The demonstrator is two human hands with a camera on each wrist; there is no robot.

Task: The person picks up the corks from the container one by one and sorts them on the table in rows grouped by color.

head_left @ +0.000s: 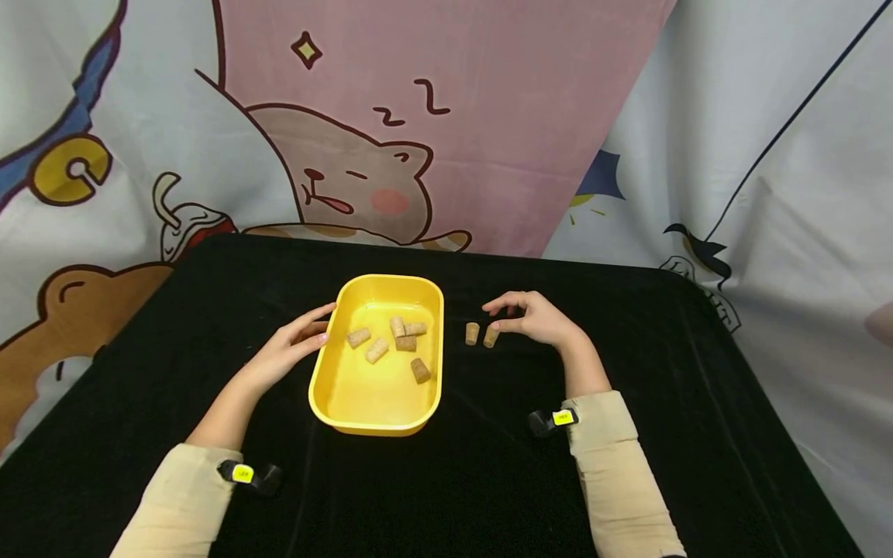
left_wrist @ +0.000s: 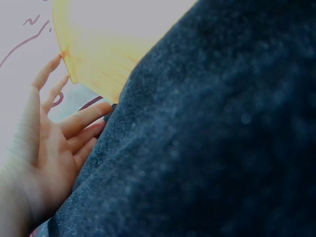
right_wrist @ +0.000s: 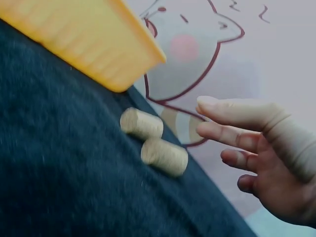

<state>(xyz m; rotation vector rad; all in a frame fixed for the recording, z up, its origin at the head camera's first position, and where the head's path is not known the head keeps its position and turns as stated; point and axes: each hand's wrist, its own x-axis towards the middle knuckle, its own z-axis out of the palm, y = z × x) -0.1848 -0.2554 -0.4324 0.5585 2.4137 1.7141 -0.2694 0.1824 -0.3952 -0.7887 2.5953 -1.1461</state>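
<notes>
A yellow plastic tray [head_left: 380,399] with rounded corners stands on the black cloth, and several tan corks [head_left: 377,350] lie scattered in its upper half. My left hand [head_left: 284,353] is at the tray's left side, fingertips right at its wall and fingers fairly straight. To the right of the tray two more corks stand side by side, a left one [head_left: 472,334] and a right one [head_left: 491,336]. My right hand [head_left: 536,318] hovers by the right cork, fingers loosely bent. In the right wrist view, its fingers [right_wrist: 232,113] are spread apart from both corks with nothing between them.
Black cloth [head_left: 446,496] covers the table. Behind it hangs a curtain [head_left: 502,139] printed with cartoon animals. Each sleeve cuff carries a small black wrist camera, one on the left [head_left: 253,475] and one on the right [head_left: 551,421].
</notes>
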